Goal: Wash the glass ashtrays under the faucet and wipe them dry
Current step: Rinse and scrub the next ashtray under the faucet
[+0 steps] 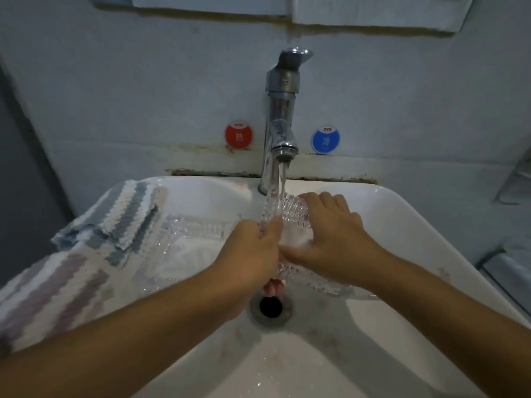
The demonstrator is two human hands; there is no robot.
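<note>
- Ashtray number one (pixel 298 219), the cut-glass one, is getting its rinse right now: it's sitting under the faucet (pixel 280 133) at the back middle of the sink (pixel 402 214), with the stream (pixel 280 191) hitting its far rim.
- Both hands are working it. The left hand (pixel 253 251) is clamped on the ashtray's near-left edge, thumb over the top and fingers curling under (fingertips are peeking out just above the drain (pixel 271 305)).
- The right hand (pixel 336 239) is lying flat across the glass, fingers spread over the far-right rim and thumb reaching into the bowl, so it's pressing on it rather than pinching it. Looks like rubbing, I'd say.
- A second ashtray (pixel 184 234) is waiting on the sink's left edge, sitting partly on the striped towel (pixel 86 254) draped over the left rim. Nobody is touching it.
- So my read: we're in the washing step, first piece, with drying not started and the other one still to go.
- Next move, I'm guessing, calls for turning the glass so water reaches the underside and near rim, then lifting it clear toward the towel.
- Wet faceted glass is going to be slippery, so the left hand's hold needs to be firm while the right one lets go.
</note>
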